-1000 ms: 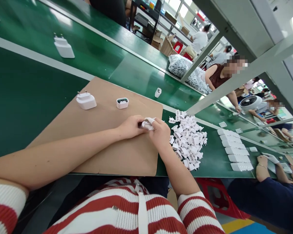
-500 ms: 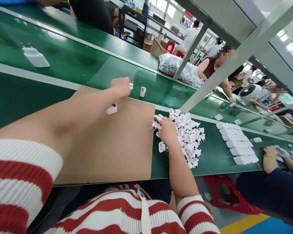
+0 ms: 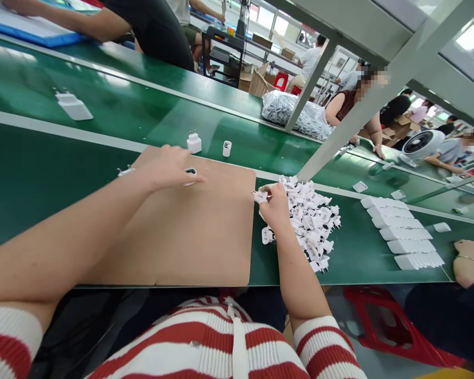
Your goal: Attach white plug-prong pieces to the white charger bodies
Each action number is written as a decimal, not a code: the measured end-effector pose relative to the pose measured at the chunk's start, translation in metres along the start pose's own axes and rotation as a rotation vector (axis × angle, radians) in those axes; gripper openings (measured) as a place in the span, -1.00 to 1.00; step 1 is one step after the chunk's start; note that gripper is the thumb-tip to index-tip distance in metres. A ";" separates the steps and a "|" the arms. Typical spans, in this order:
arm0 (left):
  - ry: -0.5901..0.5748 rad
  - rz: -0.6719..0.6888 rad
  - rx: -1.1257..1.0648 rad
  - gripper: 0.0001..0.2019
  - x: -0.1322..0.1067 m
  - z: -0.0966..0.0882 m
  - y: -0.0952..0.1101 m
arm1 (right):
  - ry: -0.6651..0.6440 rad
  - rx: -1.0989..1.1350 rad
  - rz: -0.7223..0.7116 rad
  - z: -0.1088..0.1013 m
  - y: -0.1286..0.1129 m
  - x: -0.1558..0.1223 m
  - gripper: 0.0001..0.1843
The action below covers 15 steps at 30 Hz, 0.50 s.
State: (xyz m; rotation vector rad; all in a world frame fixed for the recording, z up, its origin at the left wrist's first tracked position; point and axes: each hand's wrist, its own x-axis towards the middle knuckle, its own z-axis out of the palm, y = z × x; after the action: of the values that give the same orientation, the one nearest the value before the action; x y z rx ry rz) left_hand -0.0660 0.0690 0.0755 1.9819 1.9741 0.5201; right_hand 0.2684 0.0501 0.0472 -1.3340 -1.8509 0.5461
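My left hand [image 3: 168, 167] is over the far part of the brown cardboard sheet [image 3: 205, 231], fingers apart and holding nothing. Beside its fingers lies an open white charger housing [image 3: 190, 172], partly covered by the hand. Just beyond, on the green belt, stands a white charger [image 3: 194, 143] with its pins up. My right hand [image 3: 275, 204] pinches a white plug piece [image 3: 260, 196] with metal pins, at the left edge of a heap of similar plug pieces [image 3: 310, 216].
Another white housing [image 3: 227, 149] stands on the belt, with a charger [image 3: 74, 107] farther left. Rows of white housings [image 3: 406, 232] lie on the right near a co-worker's hand [image 3: 468, 258]. A slanted metal post [image 3: 339, 126] rises behind the heap. Part of a plug shows behind my left forearm.
My left hand has let go of the charger on the belt and come back over the sheet to the open housing. The right hand has closed on a plug piece from the heap.
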 end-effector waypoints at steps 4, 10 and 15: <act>-0.014 0.008 -0.057 -0.48 -0.033 0.036 -0.007 | -0.124 0.509 0.237 0.011 -0.010 -0.001 -0.60; -0.248 0.309 -0.274 -0.42 -0.051 0.053 0.013 | -0.305 0.781 0.502 0.014 -0.021 -0.004 -0.55; 0.093 0.035 -0.339 0.13 -0.074 0.076 0.037 | -0.290 0.728 0.472 0.014 -0.021 -0.005 -0.62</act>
State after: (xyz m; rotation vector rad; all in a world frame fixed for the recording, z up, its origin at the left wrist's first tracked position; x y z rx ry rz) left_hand 0.0014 -0.0025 0.0211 1.8104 1.7632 0.9050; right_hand 0.2458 0.0390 0.0519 -1.1998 -1.3062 1.5561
